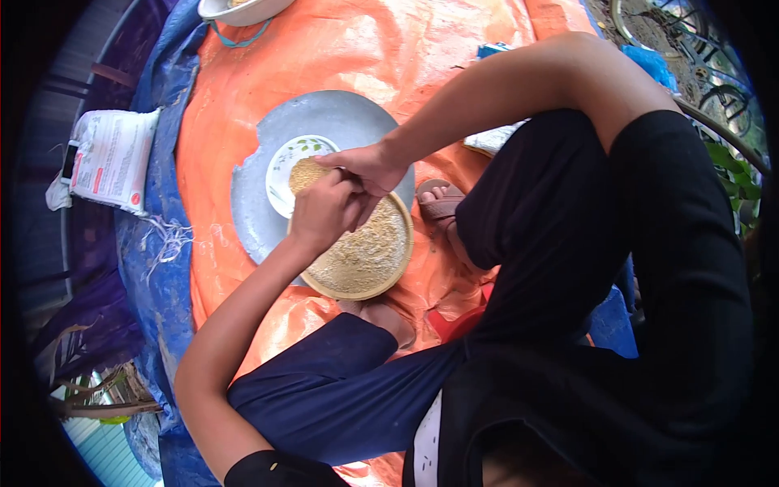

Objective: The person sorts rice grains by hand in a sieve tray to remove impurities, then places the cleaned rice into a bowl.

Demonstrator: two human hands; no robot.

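Observation:
A round basket (361, 258) full of pale grain rests at the near right part of a grey metal tray (247, 199). Beyond it on the tray lies a white plate (281, 166) with green leaf patterns and a heap of golden grain (307, 174). My left hand (323, 209) is over the gap between plate and basket, its fingers curled against my other hand. My right hand (369, 168) meets it there, thumb stretched toward the plate. Whatever lies between the fingers is too small to make out.
An orange tarp (223, 122) covers the ground, with a blue tarp (146, 268) along its left. A printed sack (114, 158) lies at the left. A white basin (243, 11) stands at the top. My sandalled foot (440, 203) is right of the tray.

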